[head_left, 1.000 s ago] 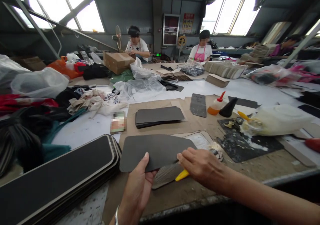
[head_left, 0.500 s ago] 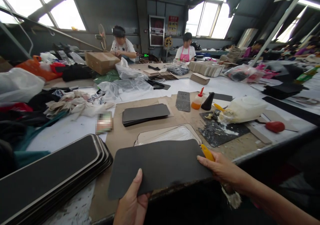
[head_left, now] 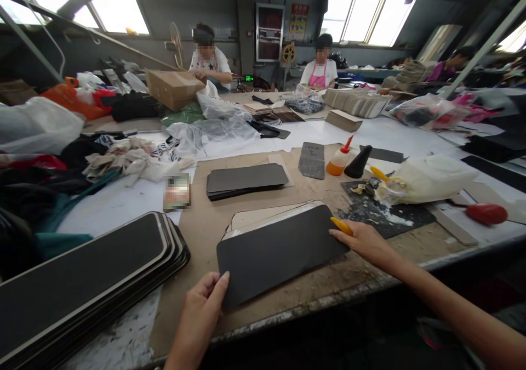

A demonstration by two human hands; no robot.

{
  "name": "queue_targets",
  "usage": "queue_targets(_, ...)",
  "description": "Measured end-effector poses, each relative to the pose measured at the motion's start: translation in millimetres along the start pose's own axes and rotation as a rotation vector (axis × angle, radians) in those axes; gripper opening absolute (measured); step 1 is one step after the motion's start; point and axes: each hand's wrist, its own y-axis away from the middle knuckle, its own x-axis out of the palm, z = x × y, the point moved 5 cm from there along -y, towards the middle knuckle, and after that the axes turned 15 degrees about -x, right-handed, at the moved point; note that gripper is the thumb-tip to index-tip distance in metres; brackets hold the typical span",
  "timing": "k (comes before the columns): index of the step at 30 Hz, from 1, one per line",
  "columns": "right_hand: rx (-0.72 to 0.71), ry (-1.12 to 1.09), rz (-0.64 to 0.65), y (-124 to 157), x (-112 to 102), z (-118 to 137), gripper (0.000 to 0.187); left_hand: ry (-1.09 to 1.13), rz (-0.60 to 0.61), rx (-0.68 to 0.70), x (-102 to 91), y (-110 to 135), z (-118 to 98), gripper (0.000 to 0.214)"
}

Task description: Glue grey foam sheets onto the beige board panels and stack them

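Note:
A dark grey rounded panel (head_left: 279, 255) is held tilted between my two hands. My left hand (head_left: 203, 299) pinches its lower left corner, thumb on top. My right hand (head_left: 364, 242) grips its right edge and also keeps a yellow-handled brush (head_left: 342, 226) in the same grasp; the bristles are hidden now. Just behind the panel, and partly covered by it, lies a beige board (head_left: 257, 216) with rounded corners. Farther back rests a small stack of similar grey panels (head_left: 247, 178) on the brown cardboard sheet (head_left: 197, 225).
A tall stack of long dark boards (head_left: 86, 282) fills the left front. At right lie a glue-smeared black board (head_left: 394, 222), a white plastic container (head_left: 435, 178) and a red-handled tool (head_left: 487, 214). Behind stands an orange-filled squeeze bottle (head_left: 339, 159). Two people sit across the table.
The panel has moved forward and right, over the beige board, covering more of it. My left hand has shifted from the panel's bottom edge to its left corner. The brush bristles have gone from sight.

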Motion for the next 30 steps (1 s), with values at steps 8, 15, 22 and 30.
queue_targets(8, 0.013, 0.315, 0.13, -44.6, 10.5, -18.8, 0.034, -0.542, -0.259, 0.13, 5.9, -19.8, -19.8, 0.035)
queue_targets(15, 0.038, 0.307, 0.218, -47.0, 17.8, -27.2, 0.037, -0.638, -0.255, 0.064, 6.7, -20.9, -18.2, 0.033)
queue_targets(22, 0.037, 0.324, 0.297, -47.9, 15.2, -18.8, 0.032, -0.607, -0.219, 0.047, 4.5, -24.2, -14.0, 0.037)
queue_targets(30, 0.003, 0.286, 0.31, -47.6, 19.8, -21.2, 0.03, -0.611, -0.215, 0.047, 4.2, -28.9, -11.1, 0.04)
